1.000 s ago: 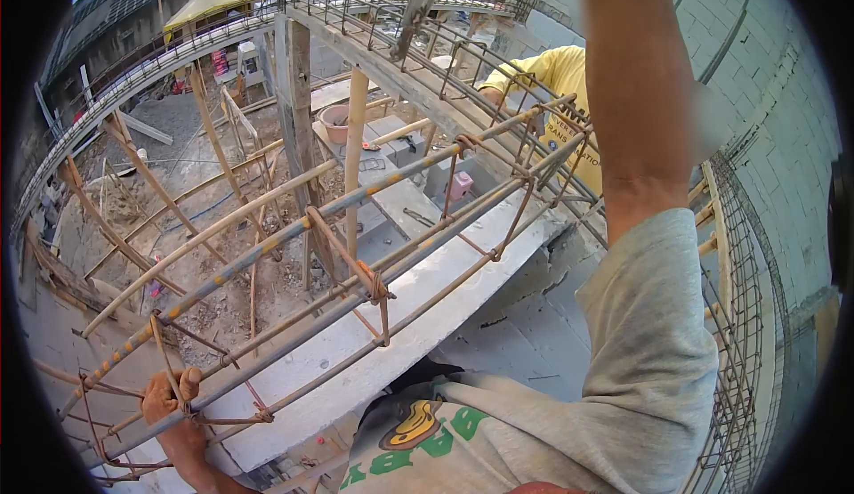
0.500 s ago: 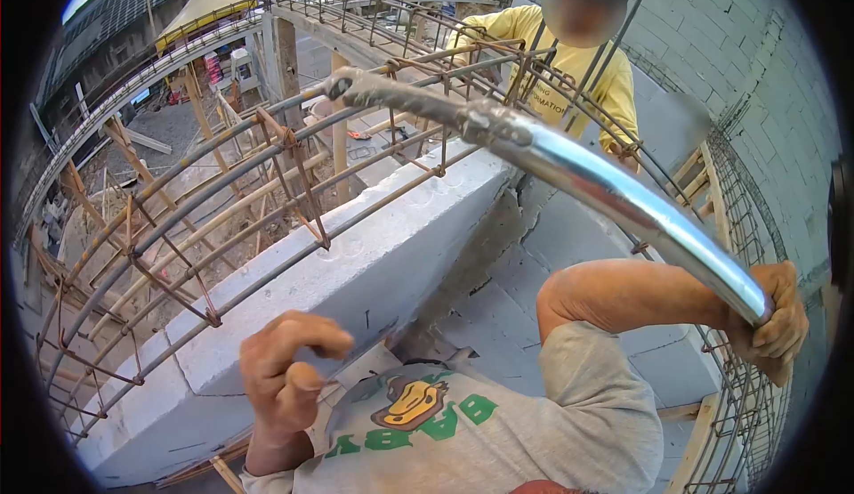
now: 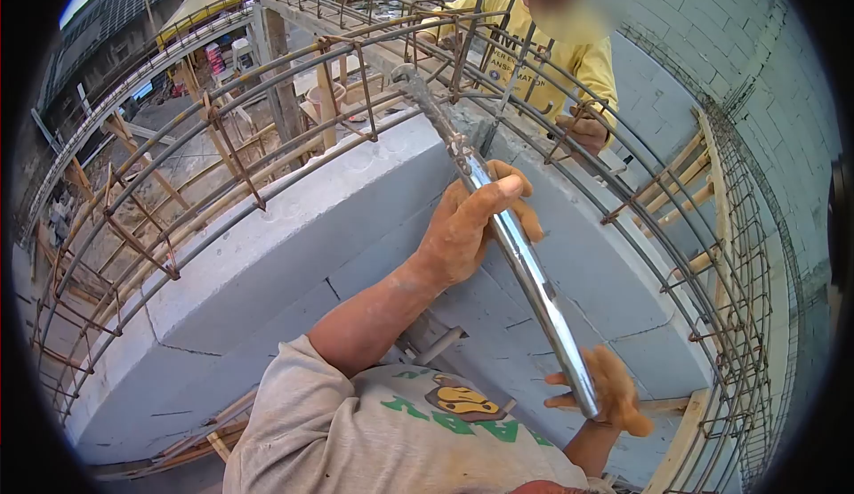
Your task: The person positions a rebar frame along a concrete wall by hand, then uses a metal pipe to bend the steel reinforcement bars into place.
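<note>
A rebar bender (image 3: 534, 282) with a shiny pipe handle slants across the view, its rough hooked head up by the reinforcing bars. My left hand (image 3: 467, 227) is wrapped round the upper part of the handle, thumb along the pipe. At the lower end, my right hand (image 3: 614, 392) has its fingers spread, with the pipe end against the palm side. The hooked head overlaps the rebar cage (image 3: 356, 71) in this view. Under the cage, pale block walls (image 3: 294, 205) meet in a corner just beyond the handle.
Across the cage stands a person in a yellow shirt (image 3: 569, 67), one hand near the bars. More rebar mesh (image 3: 756, 316) and timber (image 3: 703, 196) line the right side. A grey block wall (image 3: 729, 31) rises behind. Wooden props and a yellow-edged canopy (image 3: 200, 12) are at left.
My left hand has moved from empty in front of my shirt to grasping the rebar bender's handle. The handle has swung steeper, and my right hand has come down and inward, its fingers loosened.
</note>
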Demonstrator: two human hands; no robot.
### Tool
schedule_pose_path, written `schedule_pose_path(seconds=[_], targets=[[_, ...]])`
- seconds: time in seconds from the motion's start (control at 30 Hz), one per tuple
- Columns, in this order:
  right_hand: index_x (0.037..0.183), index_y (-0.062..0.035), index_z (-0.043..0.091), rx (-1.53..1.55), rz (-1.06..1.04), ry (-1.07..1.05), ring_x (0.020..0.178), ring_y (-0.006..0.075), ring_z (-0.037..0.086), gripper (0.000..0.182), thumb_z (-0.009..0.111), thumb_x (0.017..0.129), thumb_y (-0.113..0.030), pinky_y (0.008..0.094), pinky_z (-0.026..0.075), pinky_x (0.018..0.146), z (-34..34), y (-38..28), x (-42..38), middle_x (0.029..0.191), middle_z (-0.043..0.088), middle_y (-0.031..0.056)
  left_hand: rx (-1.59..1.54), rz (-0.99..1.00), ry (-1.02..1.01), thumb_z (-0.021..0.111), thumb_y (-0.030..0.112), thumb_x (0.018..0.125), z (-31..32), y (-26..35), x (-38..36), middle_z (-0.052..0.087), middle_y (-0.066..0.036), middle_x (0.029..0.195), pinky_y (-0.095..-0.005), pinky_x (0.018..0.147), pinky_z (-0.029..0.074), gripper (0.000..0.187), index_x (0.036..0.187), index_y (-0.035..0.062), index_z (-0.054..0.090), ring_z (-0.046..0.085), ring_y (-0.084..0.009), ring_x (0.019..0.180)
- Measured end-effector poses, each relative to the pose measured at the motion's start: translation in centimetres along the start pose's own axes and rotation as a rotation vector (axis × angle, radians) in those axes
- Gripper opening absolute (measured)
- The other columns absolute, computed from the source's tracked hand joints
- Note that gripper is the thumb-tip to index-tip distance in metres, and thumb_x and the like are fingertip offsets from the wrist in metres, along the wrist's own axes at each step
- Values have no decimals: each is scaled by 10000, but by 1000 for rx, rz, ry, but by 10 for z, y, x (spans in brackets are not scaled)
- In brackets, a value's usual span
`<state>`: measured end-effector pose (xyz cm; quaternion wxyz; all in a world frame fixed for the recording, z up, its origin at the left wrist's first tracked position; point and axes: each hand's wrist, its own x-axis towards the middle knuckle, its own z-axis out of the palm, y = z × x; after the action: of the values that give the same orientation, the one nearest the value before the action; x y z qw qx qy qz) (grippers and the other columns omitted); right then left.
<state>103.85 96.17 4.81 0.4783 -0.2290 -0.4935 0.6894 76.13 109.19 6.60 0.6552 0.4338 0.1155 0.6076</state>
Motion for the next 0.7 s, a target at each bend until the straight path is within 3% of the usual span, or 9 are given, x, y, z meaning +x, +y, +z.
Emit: schedule_pose_path(seconds=[0.13, 0.23, 0.3, 0.33, 0.43, 0.5, 0.57, 0.6, 0.7], targets=[[1194, 122, 517, -99, 563, -69, 663, 191, 661, 614, 768, 832, -305, 272, 540, 530, 8, 16, 9, 801, 631, 176, 294, -64, 97, 505, 482, 989, 20, -9, 10, 697, -134, 814, -278, 603, 542, 546, 1200, -21, 499, 672, -180, 674], [1079, 73, 548, -557, 490, 107, 429, 84, 497, 419, 734, 842, -217, 229, 404, 393, -7, -30, 21, 597, 536, 18, 772, 109, 292, 576, 472, 964, -5, 0, -4, 712, -117, 865, -259, 677, 532, 565, 1166, -55, 553, 665, -141, 764], [1002, 44, 546, -757, 454, 149, 402, 84, 492, 315, 709, 840, -172, 234, 400, 362, -19, -61, 35, 600, 535, 24, 1067, 321, 519, 608, 357, 977, -27, 37, -49, 709, -87, 860, -255, 752, 516, 412, 1091, -39, 633, 656, -131, 827], [985, 33, 548, -863, 465, 167, 405, 83, 495, 287, 697, 841, -165, 238, 405, 364, -18, -75, 47, 597, 528, 22, 1230, 478, 767, 684, 343, 929, -38, 58, -73, 705, -63, 826, -270, 710, 512, 349, 1022, 7, 689, 638, -116, 763], [942, -1, 553, -1126, 424, 186, 383, 77, 475, 215, 670, 838, -149, 238, 396, 344, -24, -93, 97, 604, 517, 24, 1500, 716, 1312, 653, 298, 959, -74, 118, -149, 651, -30, 894, -275, 788, 456, 272, 989, 29, 678, 562, -109, 832], [931, 2, 562, -1279, 445, 165, 467, 116, 544, 225, 673, 831, -165, 297, 438, 417, -11, -104, 131, 621, 514, 48, 1547, 832, 1537, 640, 298, 967, -90, 148, -189, 649, -29, 933, -276, 832, 437, 271, 1029, 36, 668, 557, -127, 866], [938, 16, 570, -1573, 236, 71, 615, 191, 609, 257, 681, 816, -181, 389, 476, 562, -24, -101, 161, 645, 531, 99, 1746, 822, 1680, 641, 310, 963, -95, 168, -208, 646, -55, 985, -301, 839, 458, 287, 1056, 40, 660, 575, -155, 906], [956, 28, 578, -1625, 258, 78, 732, 297, 627, 299, 688, 801, -203, 456, 463, 687, -14, -102, 176, 688, 574, 172, 1794, 782, 1713, 642, 322, 960, -103, 174, -218, 648, -59, 986, -311, 843, 463, 303, 1055, 34, 658, 582, -162, 921], [961, 30, 581, -1742, 78, -39, 733, 370, 615, 296, 684, 798, -194, 459, 464, 699, -18, -99, 218, 748, 611, 231, 1810, 584, 1751, 633, 354, 960, -114, 190, -244, 651, -78, 1020, -326, 876, 464, 354, 1082, 22, 645, 595, -185, 969]])
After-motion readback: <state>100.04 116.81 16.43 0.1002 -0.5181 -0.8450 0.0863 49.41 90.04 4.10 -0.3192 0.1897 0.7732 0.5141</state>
